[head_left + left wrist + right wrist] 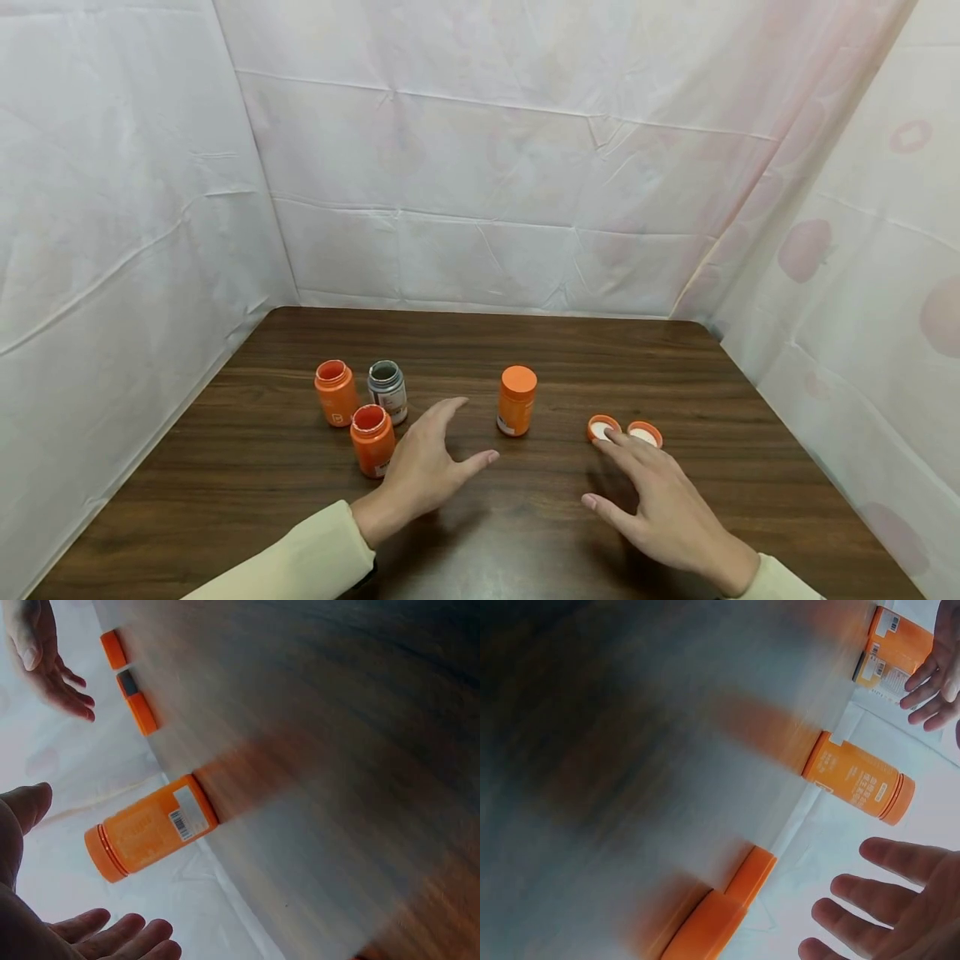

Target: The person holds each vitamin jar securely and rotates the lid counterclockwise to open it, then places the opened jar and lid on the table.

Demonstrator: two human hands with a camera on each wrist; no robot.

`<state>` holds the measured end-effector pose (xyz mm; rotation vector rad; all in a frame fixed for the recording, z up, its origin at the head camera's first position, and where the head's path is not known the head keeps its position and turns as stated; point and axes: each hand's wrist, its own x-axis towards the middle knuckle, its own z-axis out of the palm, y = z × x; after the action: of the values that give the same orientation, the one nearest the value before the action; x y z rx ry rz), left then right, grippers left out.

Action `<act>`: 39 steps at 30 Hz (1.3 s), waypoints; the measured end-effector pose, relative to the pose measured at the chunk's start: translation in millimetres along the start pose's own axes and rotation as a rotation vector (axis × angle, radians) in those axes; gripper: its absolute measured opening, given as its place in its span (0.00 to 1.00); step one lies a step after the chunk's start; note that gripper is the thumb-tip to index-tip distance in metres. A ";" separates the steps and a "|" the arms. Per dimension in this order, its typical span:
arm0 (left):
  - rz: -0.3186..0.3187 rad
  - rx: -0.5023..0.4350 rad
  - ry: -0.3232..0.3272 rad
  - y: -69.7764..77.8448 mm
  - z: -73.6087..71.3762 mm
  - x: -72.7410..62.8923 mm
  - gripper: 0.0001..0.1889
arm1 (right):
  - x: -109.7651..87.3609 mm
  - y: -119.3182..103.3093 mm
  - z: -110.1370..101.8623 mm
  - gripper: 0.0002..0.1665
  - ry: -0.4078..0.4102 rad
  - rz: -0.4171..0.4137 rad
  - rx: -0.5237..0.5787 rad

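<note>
A capped orange bottle [517,402] stands upright at mid-table, between the two hands. My left hand [426,467] hovers to its left, fingers spread and thumb apart, holding nothing. Just behind that hand are two uncapped orange bottles [334,395] and an uncapped grey bottle [387,392], all upright. My right hand [660,508] is held over the right side, fingers extended, overlapping two orange caps [647,432] that lie with white insides up. The left wrist view also shows a small dark piece [128,682] beside the orange caps; the right hand hides that spot from the head view.
The dark wood-grain table [450,342] is bordered by pale cloth [465,167] at the back and both sides. Fruit prints mark the cloth on the right.
</note>
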<state>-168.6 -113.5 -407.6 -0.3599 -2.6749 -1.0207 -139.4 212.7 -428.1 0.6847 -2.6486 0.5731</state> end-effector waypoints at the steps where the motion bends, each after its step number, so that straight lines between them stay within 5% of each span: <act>1: -0.006 -0.003 -0.003 -0.3 1.3 0.2 0.43 | -0.2 -0.5 0.6 0.44 -0.002 -0.002 -0.002; 39: -0.126 -0.296 -0.047 4.5 35.1 34.1 0.43 | 4.6 -12.1 8.7 0.44 0.038 -0.061 0.033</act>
<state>-204.3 -81.8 -419.2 -0.2759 -2.6161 -1.4695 -138.9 197.3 -430.1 0.7539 -2.5788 0.6083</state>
